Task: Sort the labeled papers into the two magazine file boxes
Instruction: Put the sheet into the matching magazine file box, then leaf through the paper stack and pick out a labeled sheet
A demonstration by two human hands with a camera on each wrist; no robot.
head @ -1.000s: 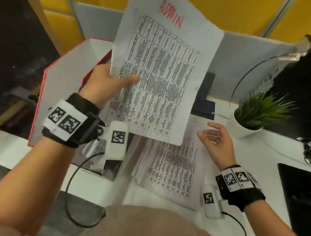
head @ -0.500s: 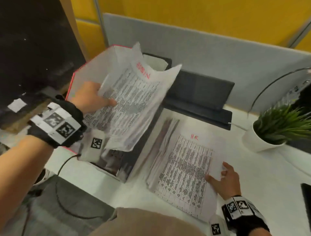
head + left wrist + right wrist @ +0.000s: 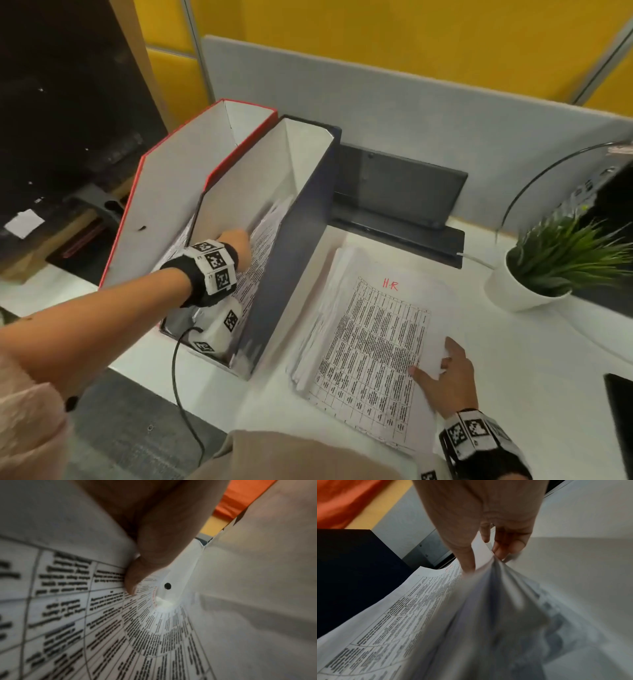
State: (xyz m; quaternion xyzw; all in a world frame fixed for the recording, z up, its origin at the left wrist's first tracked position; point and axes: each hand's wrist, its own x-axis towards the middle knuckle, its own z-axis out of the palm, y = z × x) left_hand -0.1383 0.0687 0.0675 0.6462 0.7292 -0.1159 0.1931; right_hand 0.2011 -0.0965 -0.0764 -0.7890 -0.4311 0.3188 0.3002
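Even indoor light; wide-angle edges bend, and both wrist views blur close up.

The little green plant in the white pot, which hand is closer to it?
Right. The right hand lifts paper beside the plant; the left hand is inside the dark file box.

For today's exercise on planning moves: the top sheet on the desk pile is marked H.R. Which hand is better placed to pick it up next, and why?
Right. The right hand already pinches the H.R sheet at its edge, while the left hand is deep inside the dark file box.
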